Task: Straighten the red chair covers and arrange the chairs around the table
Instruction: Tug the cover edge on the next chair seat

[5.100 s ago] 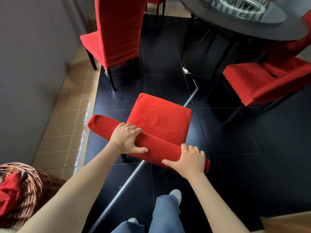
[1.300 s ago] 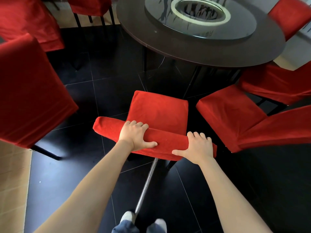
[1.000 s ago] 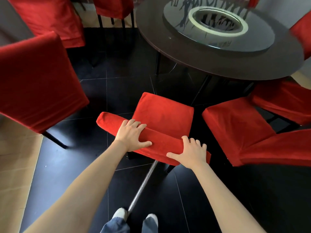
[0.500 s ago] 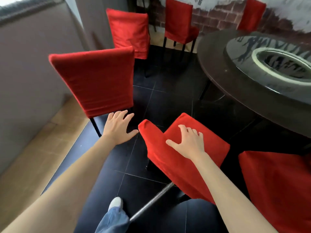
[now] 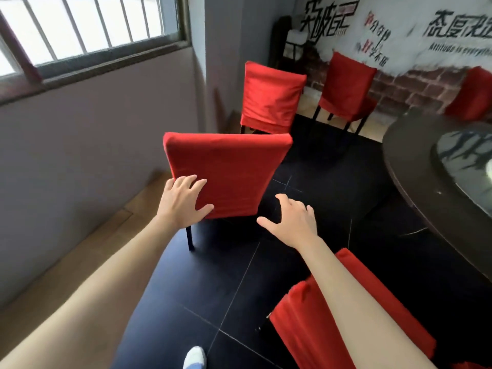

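**Black tiles, red covers, two spread hands**

Glossy black floor tiles (image 5: pixel 231 283) fill the middle of the room, crossed by thin pale grout lines, with a strip of tan wood flooring (image 5: pixel 87 251) running along the grey wall (image 5: pixel 80 145) on the left. Nearest the camera, at the bottom edge, a white shoe tip (image 5: pixel 195 357) shows on the tiles, and at lower right the red-covered back of the near chair (image 5: pixel 383 315) sits partly hidden under the right forearm.

Further out, the left hand (image 5: pixel 181 202) lies with fingers spread and straight against the lower left corner of the middle chair's (image 5: pixel 226 171) red cover, thumb reaching along its bottom hem; it does not curl round the cloth. The right hand (image 5: pixel 291 222) hovers over the tiles just right of that cover, fingers loosely spread, holding nothing and apart from the fabric. One dark chair leg shows below the cover.

To the right stands the dark round table (image 5: pixel 415 187), its edge curving out of view. Beyond, more red-covered chairs (image 5: pixel 271 99) stand near a brick-patterned wall with painted lettering (image 5: pixel 404 73). A barred window (image 5: pixel 87 27) sits high on the left.
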### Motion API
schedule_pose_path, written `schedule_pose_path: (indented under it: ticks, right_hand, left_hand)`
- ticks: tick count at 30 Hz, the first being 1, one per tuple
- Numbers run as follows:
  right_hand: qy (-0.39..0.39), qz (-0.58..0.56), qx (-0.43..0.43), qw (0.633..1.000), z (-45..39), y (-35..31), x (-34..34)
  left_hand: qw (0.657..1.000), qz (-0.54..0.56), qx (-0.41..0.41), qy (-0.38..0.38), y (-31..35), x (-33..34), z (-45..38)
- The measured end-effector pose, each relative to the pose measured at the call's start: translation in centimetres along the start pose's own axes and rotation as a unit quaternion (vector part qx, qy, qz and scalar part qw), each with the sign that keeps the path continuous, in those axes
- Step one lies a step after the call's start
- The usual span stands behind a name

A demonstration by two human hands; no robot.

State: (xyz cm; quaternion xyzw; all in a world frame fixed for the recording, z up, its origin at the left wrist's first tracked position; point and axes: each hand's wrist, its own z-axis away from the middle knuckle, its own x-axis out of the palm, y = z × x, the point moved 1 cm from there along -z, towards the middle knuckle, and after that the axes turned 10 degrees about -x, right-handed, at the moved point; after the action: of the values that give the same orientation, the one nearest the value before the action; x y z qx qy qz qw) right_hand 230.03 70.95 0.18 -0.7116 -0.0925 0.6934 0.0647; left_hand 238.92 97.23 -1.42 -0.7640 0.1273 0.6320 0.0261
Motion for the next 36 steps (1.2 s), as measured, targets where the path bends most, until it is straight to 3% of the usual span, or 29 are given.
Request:
schedule_pose_path:
  ticks: [7,20,30,36]
  right_hand:
    - [0.016,0.007,-0.009,1.000,-11.3,-1.2,-1.1]
    - [0.006,0.047,-0.062,0.997,-27.1,2.8,-2.0]
    - [-0.104,0.066,-0.077,0.989,-32.6,6.7,0.8]
    - [-0.091,0.122,-0.071,0.986,-33.0,7.2,1.8]
  left_hand:
    - [0.999,0.022,-0.027,0.024,-4.0,1.1,-10.3]
    - [0.998,0.053,-0.011,0.022,-1.0,4.4,-23.1]
    - [0.998,0.012,-0.020,-0.065,-0.3,7.6,-26.7]
    - [0.997,-0.011,-0.028,-0.065,-0.6,8.0,-27.0]
